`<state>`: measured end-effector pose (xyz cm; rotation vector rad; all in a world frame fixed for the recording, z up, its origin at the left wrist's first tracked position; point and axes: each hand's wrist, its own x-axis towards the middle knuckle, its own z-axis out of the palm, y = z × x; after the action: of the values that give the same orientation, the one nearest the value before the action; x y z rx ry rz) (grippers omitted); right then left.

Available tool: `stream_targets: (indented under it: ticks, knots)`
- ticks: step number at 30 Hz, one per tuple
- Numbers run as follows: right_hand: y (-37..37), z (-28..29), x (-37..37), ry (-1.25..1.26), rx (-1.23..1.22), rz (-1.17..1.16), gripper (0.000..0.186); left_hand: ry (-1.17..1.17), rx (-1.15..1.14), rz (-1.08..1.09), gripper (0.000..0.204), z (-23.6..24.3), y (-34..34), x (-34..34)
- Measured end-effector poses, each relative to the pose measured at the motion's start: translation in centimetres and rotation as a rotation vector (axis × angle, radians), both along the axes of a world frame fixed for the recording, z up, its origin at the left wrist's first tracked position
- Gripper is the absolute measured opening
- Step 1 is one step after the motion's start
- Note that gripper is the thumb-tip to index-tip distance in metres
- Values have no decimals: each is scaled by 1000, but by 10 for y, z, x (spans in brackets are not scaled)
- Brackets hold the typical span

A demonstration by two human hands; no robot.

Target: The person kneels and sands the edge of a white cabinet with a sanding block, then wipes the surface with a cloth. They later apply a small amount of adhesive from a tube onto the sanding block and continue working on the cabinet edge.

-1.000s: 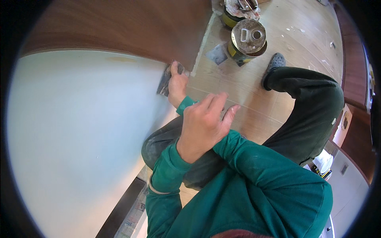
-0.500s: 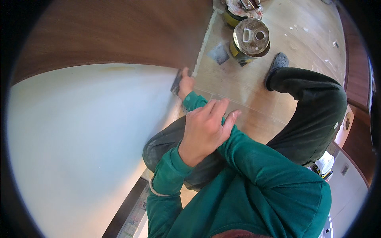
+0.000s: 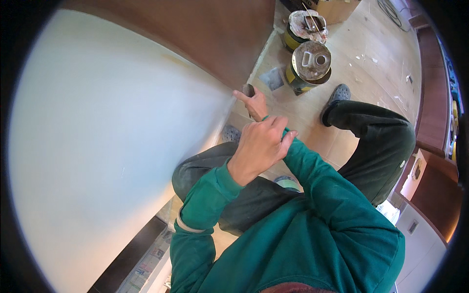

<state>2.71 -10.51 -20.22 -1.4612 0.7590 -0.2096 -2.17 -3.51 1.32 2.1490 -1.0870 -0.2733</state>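
Observation:
My right hand [image 3: 256,104] is stretched forward near the lower corner of a white panel [image 3: 122,117]. It is closed around a dark grey flat piece [image 3: 248,91] that looks like folded sandpaper, mostly hidden by the palm; thumb and forefinger point toward the panel's edge. Nearer to me, my left hand [image 3: 261,146] lies across my right forearm, its fingers curled over the green sleeve [image 3: 317,168] close to the cuff. The fingertips are partly hidden beneath. Above the white panel runs a brown wooden panel [image 3: 210,34].
Beyond my right hand stand an open tin [image 3: 311,61] with its lid on top and a second tin [image 3: 308,27] carrying a messy white cover and a tool. A greyish sheet [image 3: 272,79] lies on the floor beside them. A cardboard box [image 3: 337,10] is farther back. Scraps dot the floor.
My right hand has come away from the panel's corner, moving right and toward me, and turned over with the grey piece. My left hand has closed over the right sleeve. My view has shifted.

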Motion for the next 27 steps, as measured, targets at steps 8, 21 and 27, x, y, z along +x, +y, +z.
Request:
stream_targets:
  ticks: [8,21,27]
  knots:
    - [-26,9,32,-35,-310,199,55,-8,-32,33,26,-4,-7,10]
    - [-37,120,47,-262,-412,258,60,-29,-73,39,24,5,-8,11]
    - [-38,158,56,-450,-424,211,55,-55,-106,36,24,3,-6,12]
